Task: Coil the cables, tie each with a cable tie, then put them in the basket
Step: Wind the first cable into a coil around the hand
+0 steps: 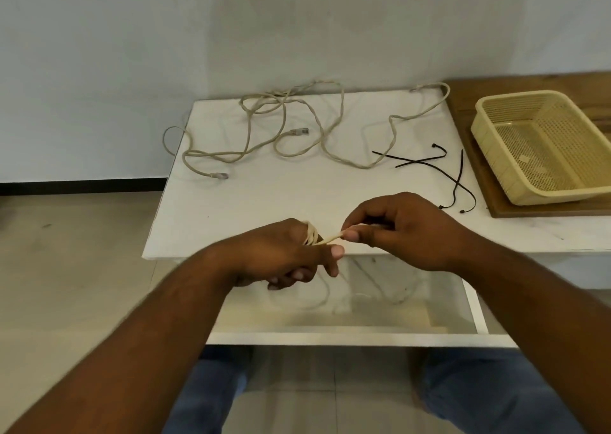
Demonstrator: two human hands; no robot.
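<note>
Beige cables [284, 126] — yellow perforated basket [542, 145]

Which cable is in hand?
The cream cable wound round the left hand, pinched by the right hand; the grey cables lie loose farther back.

One wide-angle view from the person's head, looking forward and down across the table [264, 198] from its near edge to the wall [132, 53] behind its far edge. The left hand [281, 255] and right hand [406, 231] are close to the lens, over the near edge.
</note>
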